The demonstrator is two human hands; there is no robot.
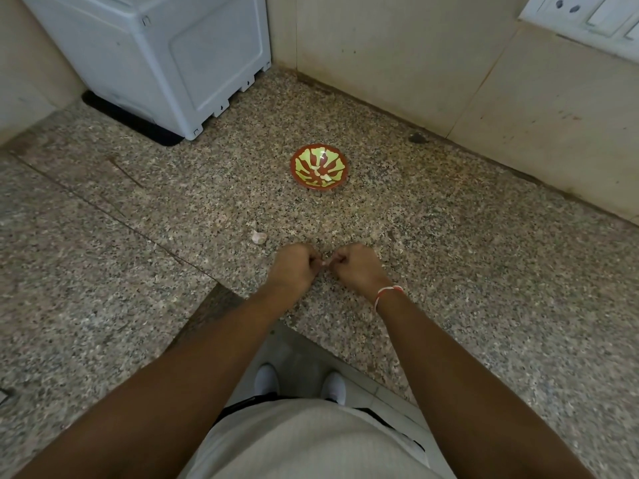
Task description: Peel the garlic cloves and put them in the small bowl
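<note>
A small red bowl (318, 167) with a yellow-green pattern sits on the speckled granite counter (449, 257), with a pale clove or two lying inside it. Nearer to me, my left hand (294, 267) and my right hand (358, 267) are curled close together. Between their fingertips they pinch a small pale garlic clove (325, 264), most of which is hidden. A loose pale piece of garlic or skin (259, 237) lies on the counter just left of my hands, with a smaller scrap (252, 224) behind it.
A white appliance (166, 53) stands on a black mat at the back left corner. Beige tiled walls close the back and right, with a switch plate (587, 15) top right. The counter's front edge runs just under my forearms; my white shoes show below.
</note>
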